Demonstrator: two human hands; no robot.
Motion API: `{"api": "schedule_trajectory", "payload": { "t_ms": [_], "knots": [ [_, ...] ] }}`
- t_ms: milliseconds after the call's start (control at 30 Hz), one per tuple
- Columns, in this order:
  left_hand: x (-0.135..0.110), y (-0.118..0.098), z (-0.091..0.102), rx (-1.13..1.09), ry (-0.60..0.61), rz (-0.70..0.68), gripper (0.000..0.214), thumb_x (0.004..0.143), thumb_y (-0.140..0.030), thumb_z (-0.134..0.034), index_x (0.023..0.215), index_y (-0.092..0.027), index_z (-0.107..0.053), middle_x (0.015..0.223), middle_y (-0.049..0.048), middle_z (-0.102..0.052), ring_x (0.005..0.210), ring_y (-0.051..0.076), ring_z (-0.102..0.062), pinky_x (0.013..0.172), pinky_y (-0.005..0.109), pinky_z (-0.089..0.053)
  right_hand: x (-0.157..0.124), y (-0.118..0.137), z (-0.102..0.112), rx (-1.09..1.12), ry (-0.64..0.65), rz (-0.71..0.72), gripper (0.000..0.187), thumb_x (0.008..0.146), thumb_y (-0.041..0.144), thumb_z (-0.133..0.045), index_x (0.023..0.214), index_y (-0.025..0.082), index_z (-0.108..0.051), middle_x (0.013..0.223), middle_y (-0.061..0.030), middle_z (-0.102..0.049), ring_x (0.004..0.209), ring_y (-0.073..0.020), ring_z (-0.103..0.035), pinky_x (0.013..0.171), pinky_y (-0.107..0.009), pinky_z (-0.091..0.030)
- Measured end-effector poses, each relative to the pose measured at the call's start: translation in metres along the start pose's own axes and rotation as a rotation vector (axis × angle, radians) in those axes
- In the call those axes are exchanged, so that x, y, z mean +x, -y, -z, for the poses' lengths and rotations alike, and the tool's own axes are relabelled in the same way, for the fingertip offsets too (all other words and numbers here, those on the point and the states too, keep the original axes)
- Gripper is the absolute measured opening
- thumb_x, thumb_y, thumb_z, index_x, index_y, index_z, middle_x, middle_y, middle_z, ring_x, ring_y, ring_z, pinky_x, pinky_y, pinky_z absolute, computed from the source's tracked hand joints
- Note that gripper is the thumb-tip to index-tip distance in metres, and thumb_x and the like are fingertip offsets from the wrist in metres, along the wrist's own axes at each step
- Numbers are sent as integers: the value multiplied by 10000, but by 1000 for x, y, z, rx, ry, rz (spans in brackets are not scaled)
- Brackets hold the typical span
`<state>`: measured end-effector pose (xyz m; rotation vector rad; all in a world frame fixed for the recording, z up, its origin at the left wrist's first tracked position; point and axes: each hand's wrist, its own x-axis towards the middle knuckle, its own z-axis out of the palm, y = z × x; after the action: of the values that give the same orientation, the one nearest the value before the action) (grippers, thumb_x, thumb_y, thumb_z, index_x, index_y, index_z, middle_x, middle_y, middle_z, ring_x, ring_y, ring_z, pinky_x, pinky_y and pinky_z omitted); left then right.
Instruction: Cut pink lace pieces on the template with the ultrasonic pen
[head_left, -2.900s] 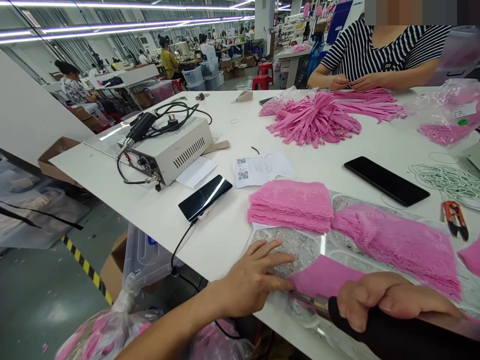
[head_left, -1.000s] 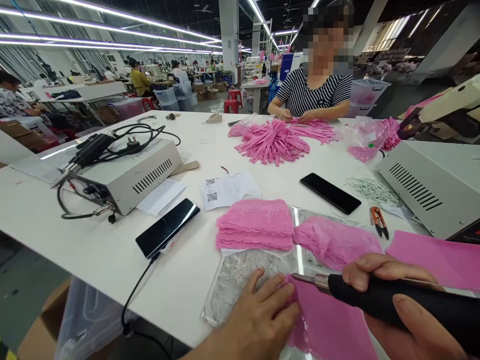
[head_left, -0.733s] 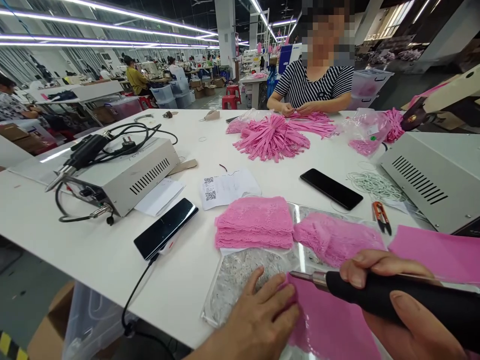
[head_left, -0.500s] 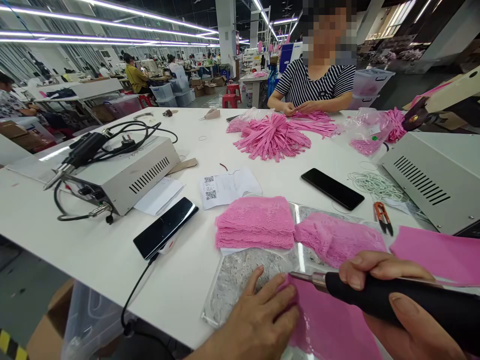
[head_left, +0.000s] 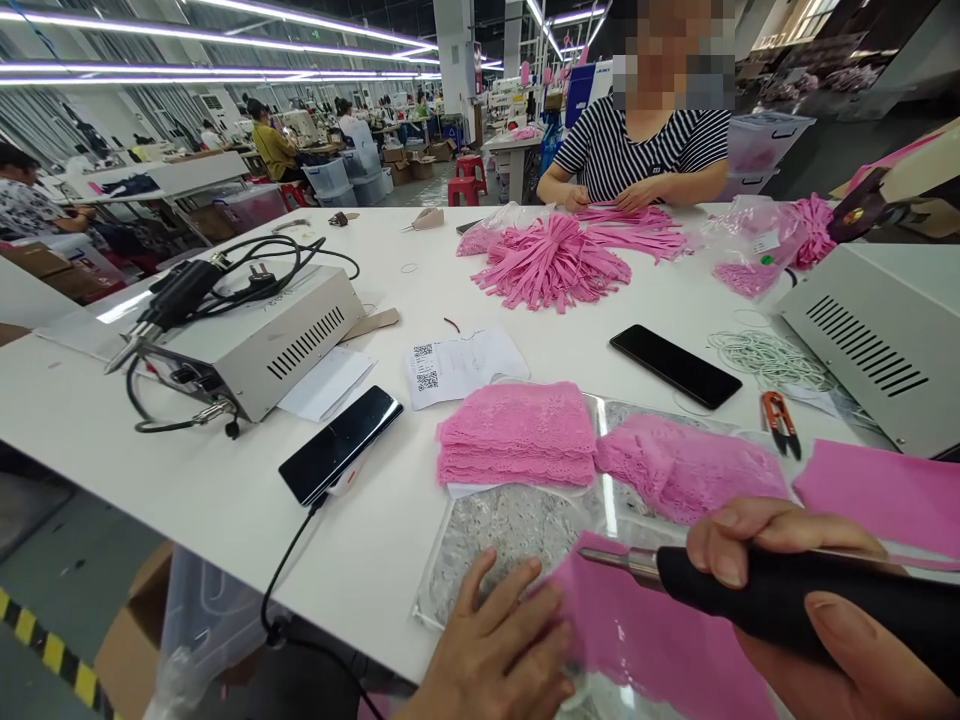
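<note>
While a right hand (head_left: 840,625) grips a black-handled tool (head_left: 772,595), fingers and thumb closed around its handle, the metal tip (head_left: 611,557) points over the upper corner of a flat pink cloth (head_left: 667,640), nearer the wearer than the lace stack (head_left: 516,435) and to its right. Directly in front of the stack, a left hand (head_left: 502,640) lies palm down with its fingers spread at the cloth's left edge, gripping nothing visible; how firmly it presses cannot be told. Under the stack is a speckled mat (head_left: 506,525); a looser lace heap (head_left: 697,465) adjoins the stack's right side. Of 2 phones, a cabled phone (head_left: 341,445) sits left of the stack and a black phone (head_left: 675,366) beyond it to the right, near orange snips (head_left: 780,425). Well beyond the stack, a co-worker in a striped top (head_left: 645,160) has 2 hands at pink strips (head_left: 555,265).
</note>
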<state>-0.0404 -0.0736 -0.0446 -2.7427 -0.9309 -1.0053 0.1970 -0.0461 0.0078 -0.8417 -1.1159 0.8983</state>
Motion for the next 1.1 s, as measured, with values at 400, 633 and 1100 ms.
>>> {"api": "schedule_trajectory", "payload": {
  "t_ms": [400, 633, 1100],
  "knots": [
    [-12, -5, 0, -2, 2, -19, 213, 936, -323, -585, 1030, -163, -689, 1096, 52, -715, 1297, 215, -506, 1206, 436, -165, -6, -8, 3, -26, 58, 19, 125, 881, 335, -580, 963, 246, -613, 865, -36, -541, 634, -176, -518, 613, -372, -566],
    [-16, -8, 0, 12, -34, 6, 212, 957, -291, -542, 1021, -161, -697, 1055, 62, -723, 1272, 217, -531, 1200, 434, -192, -7, -7, 7, -16, 13, 16, 106, 856, 323, -607, 923, 242, -624, 889, -39, -547, 610, -167, -517, 612, -383, -549],
    [-16, -7, 2, -20, -29, 16, 193, 947, -266, -549, 999, -148, -693, 1048, 58, -727, 1258, 219, -541, 1198, 424, -199, -7, -4, -3, -9, 93, 19, 100, 873, 319, -603, 923, 233, -620, 840, -44, -558, 611, -166, -532, 597, -363, -567]
  ]
}}
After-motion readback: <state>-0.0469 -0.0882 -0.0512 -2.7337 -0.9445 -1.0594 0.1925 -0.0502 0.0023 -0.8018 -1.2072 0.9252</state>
